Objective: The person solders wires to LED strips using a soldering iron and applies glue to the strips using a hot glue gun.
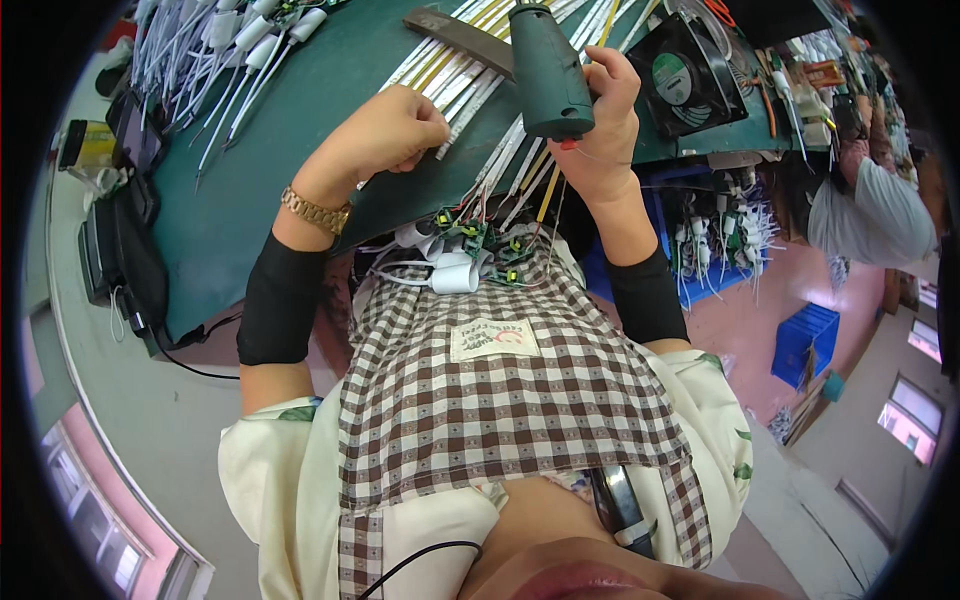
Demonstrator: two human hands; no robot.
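Observation:
My left hand (385, 130), with a gold watch on its wrist, has its fingers curled into a pinch beside the long white and yellow strips (470, 95). What it pinches is hidden. My right hand (610, 125) is bent in closely behind a dark green tapered body (548, 75), which covers most of its fingers. A small red piece (569, 145) and a thin wire show below that body; whether my hand grips it cannot be seen. Small green circuit boards (480, 238) with white caps (454, 274) and thin leads hang at the strips' near ends, over my checked apron (480, 400).
A brown flat bar (455, 40) crosses the strips on the green table (230, 220). White-capped wired parts (255, 50) pile up at far left. A black fan (685, 75) stands at right, above a blue bin (715, 285) of similar parts. Another person's sleeve (870, 215) is far right.

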